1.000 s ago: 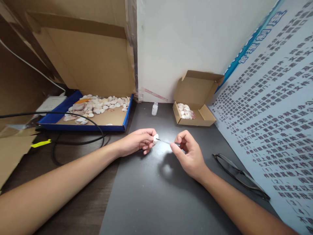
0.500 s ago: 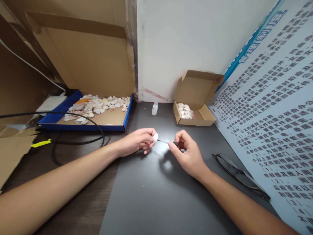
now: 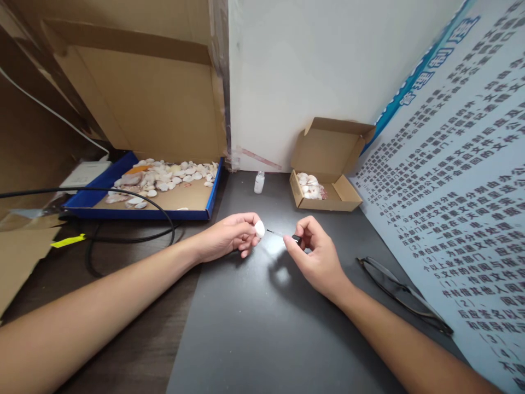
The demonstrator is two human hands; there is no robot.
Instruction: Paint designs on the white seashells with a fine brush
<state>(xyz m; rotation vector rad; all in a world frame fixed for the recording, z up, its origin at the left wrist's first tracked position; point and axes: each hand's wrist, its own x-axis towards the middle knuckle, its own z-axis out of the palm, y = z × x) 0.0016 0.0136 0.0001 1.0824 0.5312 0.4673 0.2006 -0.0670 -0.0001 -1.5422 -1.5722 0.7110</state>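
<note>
**Grey mat (image 3: 233, 339) by a white wall (image 3: 303, 71): shell work mid-way**

The mat covers the middle of a dark desk (image 3: 159, 312), with a printed poster (image 3: 451, 208) along the right side and a pair of glasses (image 3: 404, 295) lying near it. At the back, a small bottle (image 3: 258, 184) of whitish stuff stands upright, and its neck looks uncapped.

The white shell (image 3: 260, 229) is up off the mat, roughly midway between the two forearms. The left hand (image 3: 232, 238) has it at the fingertips, thumb and forefinger closed on its edge, the other fingers loosely curled. The right hand (image 3: 315, 257) pinches the black cap (image 3: 296, 239) of a thin brush (image 3: 276, 233) between thumb and fingers. The brush's dark tip points at the shell and sits just beside it, apart by a small gap.

As for progress, the shell and brush are both in hand and the bottle seems ready for use. Whether the shell's face is already coated cannot be told from here. Many loose shells (image 3: 180, 176) lie in the open blue box (image 3: 139, 213) on the left, and a smaller heap (image 3: 310, 189) fills one side of the little cardboard box (image 3: 328, 205); which of them have been worked on does not show.
</note>
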